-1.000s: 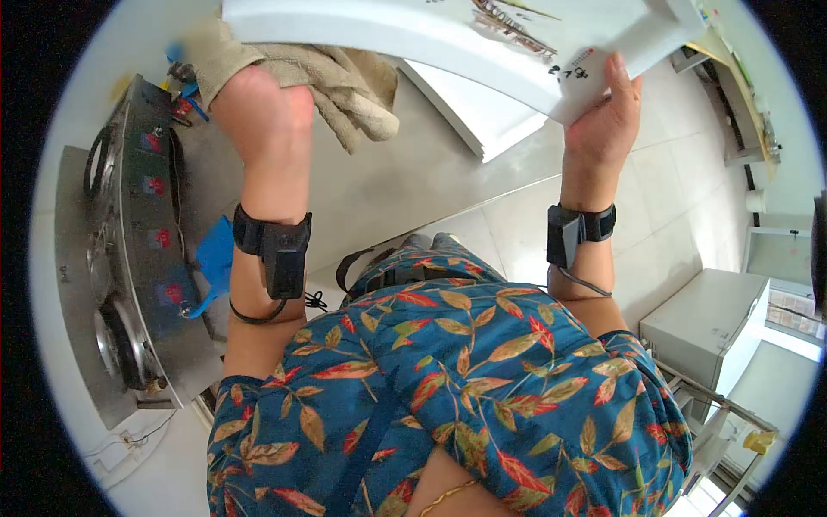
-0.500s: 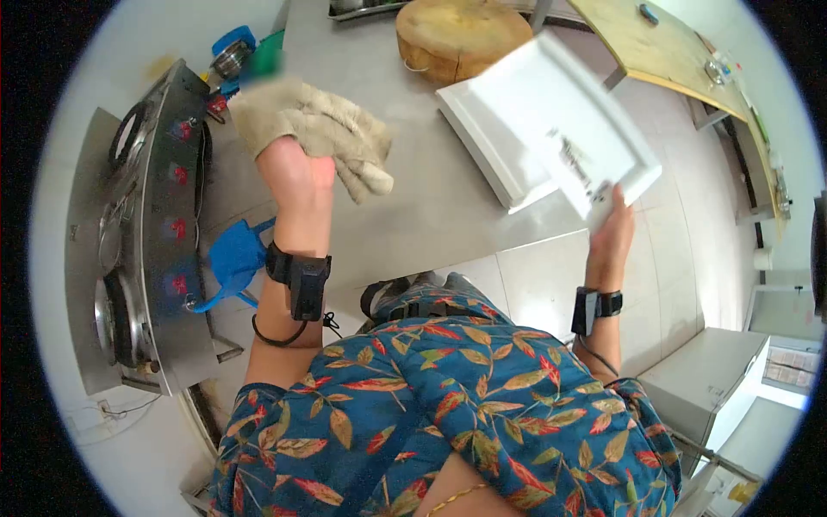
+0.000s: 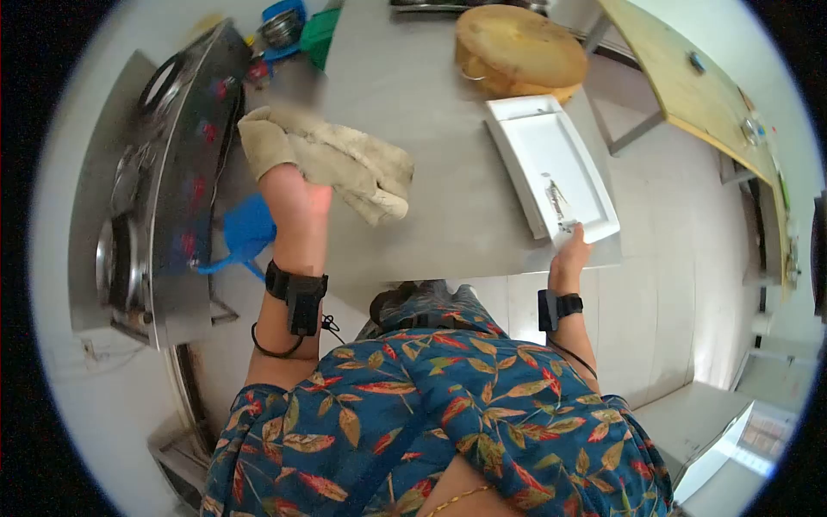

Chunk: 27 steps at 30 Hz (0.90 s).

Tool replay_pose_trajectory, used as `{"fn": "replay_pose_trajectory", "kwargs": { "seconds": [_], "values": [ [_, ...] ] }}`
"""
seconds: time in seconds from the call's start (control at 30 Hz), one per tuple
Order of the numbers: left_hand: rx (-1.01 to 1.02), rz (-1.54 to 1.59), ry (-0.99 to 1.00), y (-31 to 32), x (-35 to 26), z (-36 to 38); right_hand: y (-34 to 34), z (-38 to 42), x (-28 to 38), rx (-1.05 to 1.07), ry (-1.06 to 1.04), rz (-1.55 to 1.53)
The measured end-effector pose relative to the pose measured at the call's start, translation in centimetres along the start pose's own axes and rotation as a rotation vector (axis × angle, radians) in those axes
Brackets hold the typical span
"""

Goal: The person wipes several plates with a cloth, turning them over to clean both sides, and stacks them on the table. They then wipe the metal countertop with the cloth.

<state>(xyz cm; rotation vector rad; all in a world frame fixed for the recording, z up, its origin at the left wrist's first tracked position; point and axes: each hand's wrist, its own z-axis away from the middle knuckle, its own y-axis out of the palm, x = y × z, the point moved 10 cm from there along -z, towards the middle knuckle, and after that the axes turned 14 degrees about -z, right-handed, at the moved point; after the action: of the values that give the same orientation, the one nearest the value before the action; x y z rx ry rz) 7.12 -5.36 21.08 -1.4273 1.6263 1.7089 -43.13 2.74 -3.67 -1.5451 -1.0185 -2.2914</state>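
A beige cloth [image 3: 345, 164] hangs over my left hand [image 3: 295, 194] above the left part of the steel table; its fingers are hidden under the cloth. My right hand [image 3: 570, 252] grips the near corner of a white rectangular tray [image 3: 594, 185], thumb on top. Dark marks show on the tray's surface close to that hand. The tray lies over another white tray or box [image 3: 515, 168], whose left side and far end stick out, near the table's right edge.
A round wooden block [image 3: 521, 52] stands at the table's far end. Left are a steel stove [image 3: 172, 198] and a blue plastic item [image 3: 250, 228]. A green container [image 3: 320, 36] is behind. A wooden table [image 3: 689, 95] stands at the right.
My right hand has lowered the upper white tray and moved it left in view, onto the other one. The cloth stays on my left hand. The whole view has shifted.
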Motion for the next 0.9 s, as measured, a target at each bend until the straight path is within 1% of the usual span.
{"fn": "replay_pose_trajectory", "kwargs": {
  "seconds": [0.03, 0.07, 0.17, 0.2, 0.23, 0.27, 0.3, 0.33, 0.43, 0.53, 0.63, 0.67, 0.7, 0.77, 0.83, 0.9],
  "values": [
    [-0.043, 0.013, -0.004, -0.9, -0.1, 0.0, 0.0, -0.8, 0.0, 0.017, -0.058, 0.017],
    [-0.044, 0.029, 0.001, -1.8, -0.7, 0.1, 0.2, -1.2, 0.1, 0.036, -0.121, 0.029],
    [-0.011, 0.059, 0.034, -4.8, -2.6, 0.5, 2.5, -0.1, 1.8, 0.106, -0.182, 0.033],
    [0.022, 0.053, 0.052, -5.7, -3.3, 0.8, 2.6, 0.6, 1.6, 0.063, -0.091, 0.012],
    [0.059, 0.047, 0.067, -6.4, -4.1, 1.3, 2.1, 0.8, 1.9, 0.031, -0.148, 0.081],
    [0.019, 0.019, 0.030, -3.1, -3.2, 1.3, 1.5, -3.2, 4.2, -0.006, -0.195, 0.159],
    [-0.016, -0.001, 0.005, -2.9, -3.5, 1.8, 1.4, -4.0, 4.8, -0.037, -0.252, 0.225],
    [-0.049, -0.019, -0.018, -2.9, -3.7, 2.2, 1.1, -4.2, 5.2, -0.058, -0.246, 0.190],
    [-0.115, -0.051, -0.023, -4.4, -2.7, 2.0, 0.3, -5.0, 5.5, 0.035, -0.089, 0.124],
    [0.137, 0.088, -0.085, -1.6, -2.0, 2.0, -4.2, -3.5, 8.6, -0.370, -0.248, 0.225],
    [0.010, -0.024, -0.185, -2.0, 0.8, 1.9, -2.3, -1.2, 9.4, -0.096, -0.363, 0.312],
    [0.116, -0.191, -0.193, -0.6, 1.1, 1.9, 0.6, 0.0, 8.1, 0.188, -0.242, 0.247],
    [0.225, -0.358, -0.199, 0.8, 1.2, 1.9, 1.8, 2.0, 7.7, 0.199, -0.231, 0.302],
    [0.416, -0.537, -0.145, 4.4, 0.8, 2.0, 4.7, 5.9, 6.7, 0.219, -0.207, 0.407],
    [0.567, -0.511, -0.056, 8.1, 0.3, 1.9, 7.5, 8.5, 6.7, 0.326, -0.215, 0.411],
    [0.706, -0.384, -0.013, 10.3, 0.2, 2.3, 9.6, 10.4, 6.3, 0.419, -0.175, 0.381]
  ]
}}
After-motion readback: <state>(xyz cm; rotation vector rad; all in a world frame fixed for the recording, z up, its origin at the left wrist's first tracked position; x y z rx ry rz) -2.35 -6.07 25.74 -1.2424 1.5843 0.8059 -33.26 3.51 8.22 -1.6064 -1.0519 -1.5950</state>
